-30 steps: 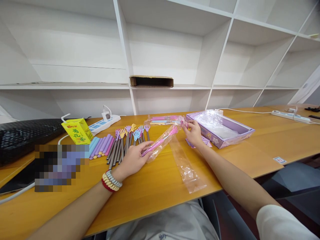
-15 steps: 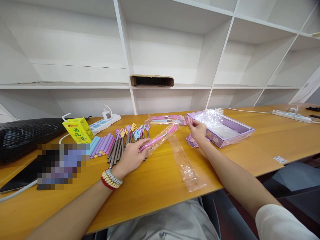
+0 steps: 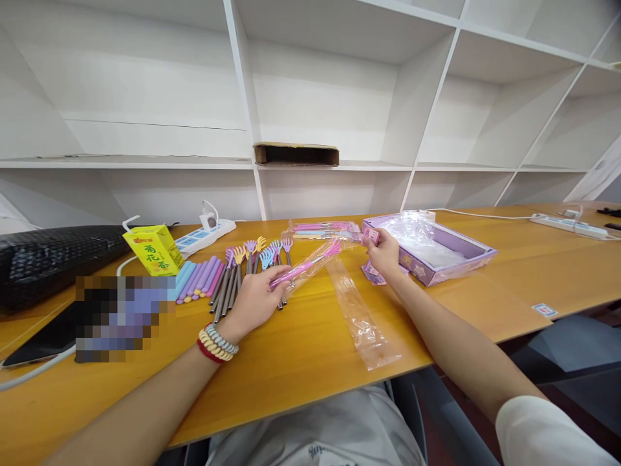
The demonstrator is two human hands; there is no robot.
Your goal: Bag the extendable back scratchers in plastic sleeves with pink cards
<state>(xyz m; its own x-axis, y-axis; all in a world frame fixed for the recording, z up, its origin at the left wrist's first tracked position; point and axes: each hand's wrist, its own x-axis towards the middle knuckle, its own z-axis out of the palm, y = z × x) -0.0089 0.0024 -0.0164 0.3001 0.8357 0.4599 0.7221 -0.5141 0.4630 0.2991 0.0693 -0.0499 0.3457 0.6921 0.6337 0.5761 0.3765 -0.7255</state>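
White shelving (image 3: 325, 100) stands behind a wooden table (image 3: 291, 369). Towards the right, an open purple box (image 3: 451, 270) holds clear plastic. A clear bag (image 3: 361, 323) lies flat near the table's front edge; left of it are metal rods (image 3: 226, 288) with coloured claw heads. Between them, a clear-wrapped pink back scratcher (image 3: 303, 268) slants, its handle in the left hand's (image 3: 256, 299) grip. The right hand (image 3: 387, 254), beside the box, pinches a small pink card (image 3: 371, 235).

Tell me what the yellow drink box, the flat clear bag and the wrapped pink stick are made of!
Yellow drink box: probably coated card, with crisp folds and bright printing.
Flat clear bag: thin, shiny plastic; it's wrinkled, and the table shows through.
Wrapped pink stick: probably smooth plastic, from its bright, even color; a silvery stretch might be metal.
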